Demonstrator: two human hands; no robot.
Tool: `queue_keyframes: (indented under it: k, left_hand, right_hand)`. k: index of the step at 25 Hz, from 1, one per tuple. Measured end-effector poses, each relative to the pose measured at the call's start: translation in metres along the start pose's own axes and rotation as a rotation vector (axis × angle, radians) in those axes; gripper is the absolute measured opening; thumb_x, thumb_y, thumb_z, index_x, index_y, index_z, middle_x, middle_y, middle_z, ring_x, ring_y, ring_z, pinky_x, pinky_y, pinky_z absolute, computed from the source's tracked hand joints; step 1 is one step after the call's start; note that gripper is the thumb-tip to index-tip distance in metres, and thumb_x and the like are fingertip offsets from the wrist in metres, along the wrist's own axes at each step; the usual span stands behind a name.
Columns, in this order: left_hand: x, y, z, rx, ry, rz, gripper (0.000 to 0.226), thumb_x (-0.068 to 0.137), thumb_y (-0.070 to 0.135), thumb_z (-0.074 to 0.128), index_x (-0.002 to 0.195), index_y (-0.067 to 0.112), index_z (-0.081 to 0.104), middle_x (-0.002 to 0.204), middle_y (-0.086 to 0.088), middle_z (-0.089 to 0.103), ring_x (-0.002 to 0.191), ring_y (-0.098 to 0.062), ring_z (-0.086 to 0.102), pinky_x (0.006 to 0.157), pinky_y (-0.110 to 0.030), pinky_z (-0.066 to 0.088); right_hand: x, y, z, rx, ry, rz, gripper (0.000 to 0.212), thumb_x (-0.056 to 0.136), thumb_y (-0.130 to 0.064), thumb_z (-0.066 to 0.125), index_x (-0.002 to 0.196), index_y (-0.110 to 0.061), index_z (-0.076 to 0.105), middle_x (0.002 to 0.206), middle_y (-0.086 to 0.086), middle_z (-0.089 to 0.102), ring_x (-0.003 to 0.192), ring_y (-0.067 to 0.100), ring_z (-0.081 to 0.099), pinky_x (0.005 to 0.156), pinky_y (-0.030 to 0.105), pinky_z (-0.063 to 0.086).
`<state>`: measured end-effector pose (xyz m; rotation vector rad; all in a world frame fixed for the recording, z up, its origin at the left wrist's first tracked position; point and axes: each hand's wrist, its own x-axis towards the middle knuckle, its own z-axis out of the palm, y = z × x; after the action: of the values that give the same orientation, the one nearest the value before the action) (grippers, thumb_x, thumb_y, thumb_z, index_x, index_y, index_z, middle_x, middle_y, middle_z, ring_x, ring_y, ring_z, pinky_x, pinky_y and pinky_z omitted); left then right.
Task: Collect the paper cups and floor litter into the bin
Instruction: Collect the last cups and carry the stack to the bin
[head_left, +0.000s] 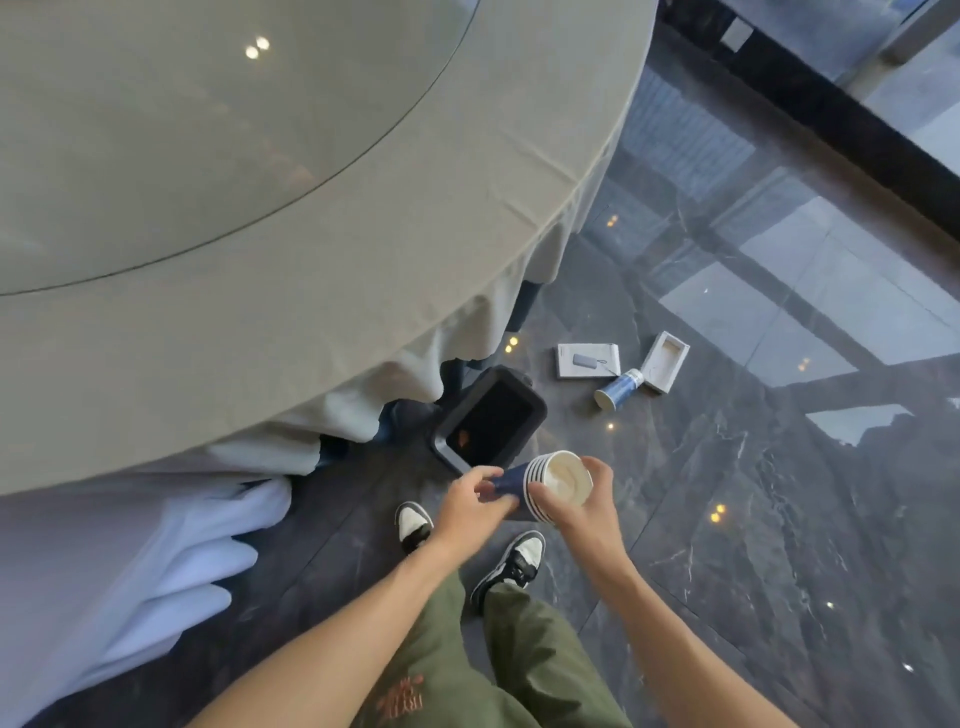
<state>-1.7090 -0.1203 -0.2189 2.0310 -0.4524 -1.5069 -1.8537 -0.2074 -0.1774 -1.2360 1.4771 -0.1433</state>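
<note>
A stack of several nested blue-and-white paper cups (545, 480) lies on its side between my hands, mouth towards me. My left hand (470, 506) grips its blue base end and my right hand (576, 506) wraps the rim end. The stack hovers just in front of the black rectangular bin (530, 402), which stands on the floor by the table edge with something orange inside. On the floor to the right lie one blue paper cup (618, 389) on its side, a flat white box lid (588, 360) and an open white box tray (665, 362).
A large round table (260, 312) with a grey cloth and glass top fills the left. A white chair cover (130, 561) hangs at lower left. Glossy dark marble floor (779, 519) spreads to the right. My two shoes (413, 525) stand below the bin.
</note>
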Motion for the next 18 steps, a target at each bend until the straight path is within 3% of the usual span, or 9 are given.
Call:
queue_keyframes:
  k: [2, 4, 6, 8, 12, 15, 18]
  left_hand:
    - [0.012, 0.0, -0.004, -0.168, -0.004, -0.058, 0.024, 0.093, 0.03, 0.073, 0.114, 0.018, 0.075, 0.103, 0.005, 0.074, 0.093, -0.005, 0.069, 0.068, -0.003, 0.047]
    - [0.028, -0.003, -0.003, -0.29, -0.019, -0.117, 0.027, 0.096, 0.041, 0.068, 0.107, 0.019, 0.078, 0.103, 0.001, 0.079, 0.102, -0.018, 0.074, 0.079, -0.021, 0.058]
    - [0.044, -0.008, -0.001, -0.344, -0.027, -0.155, 0.03, 0.097, 0.045, 0.064, 0.104, 0.019, 0.077, 0.096, -0.001, 0.08, 0.099, -0.021, 0.076, 0.086, -0.035, 0.062]
    - [0.061, -0.011, 0.002, -0.361, -0.024, -0.165, 0.032, 0.096, 0.047, 0.064, 0.104, 0.018, 0.075, 0.088, -0.001, 0.079, 0.092, -0.02, 0.078, 0.086, -0.036, 0.064]
    - [0.102, -0.026, 0.013, -0.37, 0.028, -0.176, 0.036, 0.088, 0.051, 0.072, 0.1, 0.017, 0.071, 0.089, -0.002, 0.076, 0.092, -0.024, 0.078, 0.085, -0.042, 0.065]
    - [0.145, -0.044, 0.02, -0.379, 0.078, -0.211, 0.049, 0.075, 0.063, 0.073, 0.097, 0.019, 0.071, 0.092, -0.005, 0.078, 0.089, -0.029, 0.079, 0.085, -0.05, 0.064]
    - [0.192, -0.07, 0.03, -0.385, 0.12, -0.234, 0.042, 0.081, 0.057, 0.07, 0.1, 0.02, 0.072, 0.1, -0.007, 0.078, 0.092, -0.027, 0.077, 0.085, -0.045, 0.064]
  right_hand:
    - [0.017, 0.005, 0.014, -0.025, -0.004, -0.007, 0.082, 0.07, -0.04, 0.088, 0.135, -0.023, 0.04, 0.127, -0.002, 0.055, 0.113, 0.012, 0.063, 0.094, 0.039, 0.058]
    - [0.033, 0.013, 0.025, -0.049, -0.012, -0.002, 0.087, 0.067, -0.044, 0.087, 0.138, -0.021, 0.042, 0.133, -0.002, 0.051, 0.117, 0.013, 0.06, 0.097, 0.039, 0.056]
    - [0.047, 0.018, 0.033, -0.078, -0.04, -0.024, 0.083, 0.066, -0.042, 0.087, 0.135, -0.022, 0.045, 0.133, -0.004, 0.048, 0.117, 0.011, 0.058, 0.096, 0.038, 0.056]
    - [0.065, 0.024, 0.04, -0.091, -0.055, -0.048, 0.077, 0.065, -0.038, 0.089, 0.128, -0.025, 0.047, 0.128, -0.005, 0.047, 0.115, 0.01, 0.058, 0.094, 0.035, 0.056]
    - [0.105, 0.038, 0.05, -0.17, -0.133, -0.071, 0.071, 0.064, -0.035, 0.092, 0.12, -0.03, 0.049, 0.124, -0.007, 0.046, 0.115, 0.006, 0.054, 0.09, 0.027, 0.054]
    - [0.146, 0.055, 0.062, -0.24, -0.204, -0.064, 0.076, 0.064, -0.039, 0.088, 0.126, -0.026, 0.046, 0.127, -0.004, 0.046, 0.12, 0.013, 0.054, 0.091, 0.034, 0.058]
    - [0.19, 0.077, 0.075, -0.309, -0.222, -0.055, 0.066, 0.071, -0.035, 0.081, 0.127, -0.021, 0.048, 0.13, -0.001, 0.048, 0.121, 0.015, 0.053, 0.092, 0.031, 0.055]
